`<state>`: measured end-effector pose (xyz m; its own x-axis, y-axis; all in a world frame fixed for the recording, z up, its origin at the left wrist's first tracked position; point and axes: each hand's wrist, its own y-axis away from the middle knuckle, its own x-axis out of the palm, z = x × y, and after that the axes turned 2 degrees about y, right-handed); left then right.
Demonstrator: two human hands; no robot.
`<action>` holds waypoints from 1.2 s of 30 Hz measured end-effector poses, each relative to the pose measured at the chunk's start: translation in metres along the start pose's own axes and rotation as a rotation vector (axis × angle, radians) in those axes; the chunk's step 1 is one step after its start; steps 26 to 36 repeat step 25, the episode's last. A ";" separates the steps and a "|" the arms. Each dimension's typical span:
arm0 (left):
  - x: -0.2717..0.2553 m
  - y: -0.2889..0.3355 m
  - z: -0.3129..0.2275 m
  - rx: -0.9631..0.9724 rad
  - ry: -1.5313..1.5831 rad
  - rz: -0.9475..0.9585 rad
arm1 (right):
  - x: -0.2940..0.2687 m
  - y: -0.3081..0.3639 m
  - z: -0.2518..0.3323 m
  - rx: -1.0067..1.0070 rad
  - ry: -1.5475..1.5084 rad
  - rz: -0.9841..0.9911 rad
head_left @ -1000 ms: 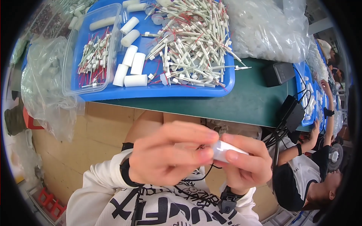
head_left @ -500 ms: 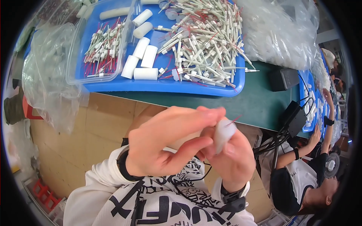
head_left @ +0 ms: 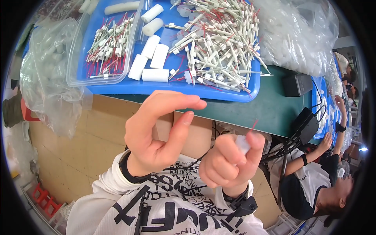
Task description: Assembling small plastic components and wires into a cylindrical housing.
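Observation:
My right hand (head_left: 229, 160) is closed in front of my body, its thumb and fingers pinching a whitish translucent plastic cap (head_left: 242, 144). A thin red wire (head_left: 254, 124) sticks up beside the thumb tip; its lower end is hidden in the grip. To the left, my left hand (head_left: 162, 131) is held up with thumb and fingers curved apart and nothing between them. Just beyond it stands a blue tray (head_left: 231, 94). Several white cylinders (head_left: 156, 75) lie in the tray beside a heap of thin white sticks with red wires (head_left: 223, 51).
A clear plastic box (head_left: 98, 83) of similar wired sticks sits at the tray's left. Plastic bags (head_left: 51, 78) lie farther left, with another bag (head_left: 297, 35) at the back right. On the green table (head_left: 266, 94) are black boxes (head_left: 297, 85) with cables. A co-worker (head_left: 309, 188) works at right.
My hands have come apart: the left moved leftward and up off the cap. My right hand turned and closed round the cap, leaving less of it showing.

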<state>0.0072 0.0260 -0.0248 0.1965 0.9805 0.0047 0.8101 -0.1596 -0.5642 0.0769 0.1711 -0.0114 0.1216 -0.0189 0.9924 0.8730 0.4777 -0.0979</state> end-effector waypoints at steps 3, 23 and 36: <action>-0.001 0.002 0.003 -0.032 -0.007 0.018 | -0.001 -0.003 -0.002 0.054 0.034 0.031; -0.003 0.003 0.002 -0.098 -0.058 0.041 | -0.001 -0.009 0.007 -0.089 0.102 -0.073; -0.004 0.003 0.001 -0.073 -0.076 0.084 | -0.007 -0.011 0.010 -0.102 0.064 -0.024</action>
